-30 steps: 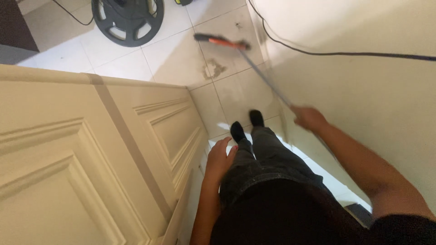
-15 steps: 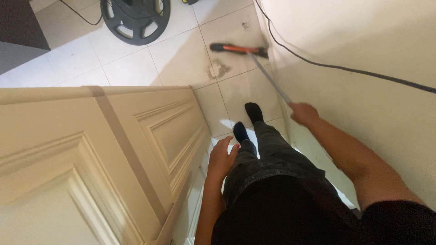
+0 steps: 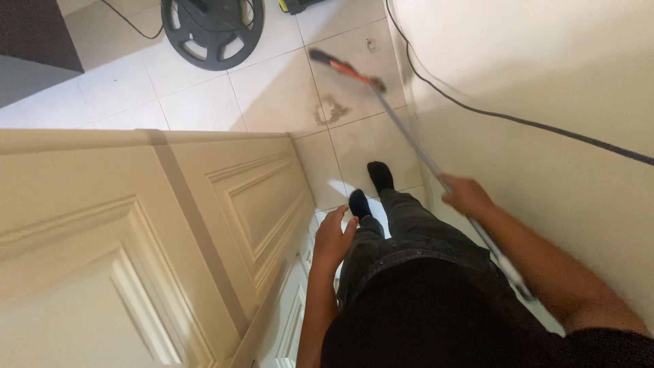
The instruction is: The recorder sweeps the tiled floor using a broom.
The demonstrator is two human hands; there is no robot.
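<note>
White floor tiles [image 3: 204, 109] (one stained) under a broom [image 3: 344, 68] gripped right-handed [image 3: 466, 197].

My one head camera looks steeply down from above, close over my left hand [image 3: 332, 238] and right hand [image 3: 465, 197].

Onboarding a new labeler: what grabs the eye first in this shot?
The right hand grips a long broom whose orange head reaches a dirty patch on the white tiled floor. A big cream panelled door fills the left side, with the left hand open beside it. A black round reel lies top centre.
</note>
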